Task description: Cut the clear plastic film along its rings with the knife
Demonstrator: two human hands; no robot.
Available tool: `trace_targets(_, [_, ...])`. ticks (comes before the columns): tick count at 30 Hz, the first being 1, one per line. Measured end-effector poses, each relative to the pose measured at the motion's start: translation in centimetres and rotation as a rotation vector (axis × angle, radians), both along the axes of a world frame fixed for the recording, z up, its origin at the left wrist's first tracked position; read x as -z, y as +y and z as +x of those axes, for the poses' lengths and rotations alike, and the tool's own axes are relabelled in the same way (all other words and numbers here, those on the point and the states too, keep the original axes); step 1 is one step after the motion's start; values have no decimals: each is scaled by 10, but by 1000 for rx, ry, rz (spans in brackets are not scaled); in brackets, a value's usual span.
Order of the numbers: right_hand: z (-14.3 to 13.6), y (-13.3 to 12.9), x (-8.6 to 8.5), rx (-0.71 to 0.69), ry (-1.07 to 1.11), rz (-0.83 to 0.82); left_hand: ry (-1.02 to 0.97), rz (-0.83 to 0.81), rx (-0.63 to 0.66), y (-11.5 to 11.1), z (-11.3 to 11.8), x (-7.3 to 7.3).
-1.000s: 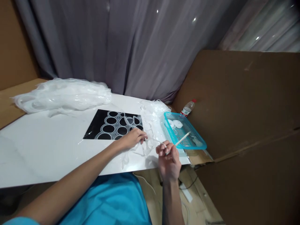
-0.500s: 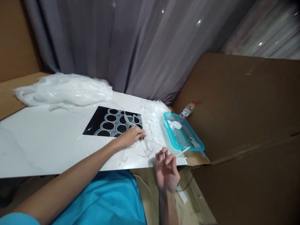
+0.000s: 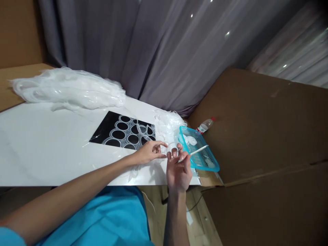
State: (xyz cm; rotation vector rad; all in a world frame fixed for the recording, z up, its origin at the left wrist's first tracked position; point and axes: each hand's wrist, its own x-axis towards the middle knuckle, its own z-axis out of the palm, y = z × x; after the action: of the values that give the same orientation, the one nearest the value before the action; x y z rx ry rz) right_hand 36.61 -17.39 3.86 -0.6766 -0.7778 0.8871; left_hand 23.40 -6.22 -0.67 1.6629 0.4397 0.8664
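My right hand (image 3: 179, 169), palm up, holds a thin white stick (image 3: 199, 150) that points up and to the right. Its other fingers are curled beside a loop of white cord (image 3: 168, 146). My left hand (image 3: 150, 152) is just left of it, thumb and forefinger reaching to the edge of that loop; whether they grip it is too small to tell. Left of the hands lies a black sheet (image 3: 102, 128) with rows of pale-ringed circles, and some white cord rests on it. Loose white material (image 3: 167, 123) is piled behind the hands.
A blue basket (image 3: 216, 168) with white pieces inside stands at the right. Behind it lies a bottle with a red cap (image 3: 205, 126). A large white bundle (image 3: 74, 89) lies at the back left of the white table (image 3: 46, 147). Cardboard (image 3: 261, 130) rises at the right.
My left hand has moved right and off the sheet's edge, toward my right hand. My right hand has risen slightly with the stick, and the loop now shows between the hands.
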Motion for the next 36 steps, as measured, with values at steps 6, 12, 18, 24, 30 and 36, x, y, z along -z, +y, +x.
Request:
trace_targets(6, [-3, 2, -8, 25, 71, -31, -118, -45, -56, 2, 3, -1])
trace_targets(12, [1, -1, -7, -87, 219, 6, -125, -28, 27, 1, -2, -4])
trace_targets(18, [11, -1, -5, -77, 212, 32, -44, 12, 116, 1, -2, -4])
trace_targets(24, [32, -2, -6, -43, 214, -6, 7, 33, 150, 5, -7, -8])
trace_targets(30, [49, -9, -2, -56, 157, -57, 72, 47, 178, 8, -11, -9])
trace_targets(36, [60, -16, 6, -41, 69, -105, 105, 46, 204, 9, -11, -10])
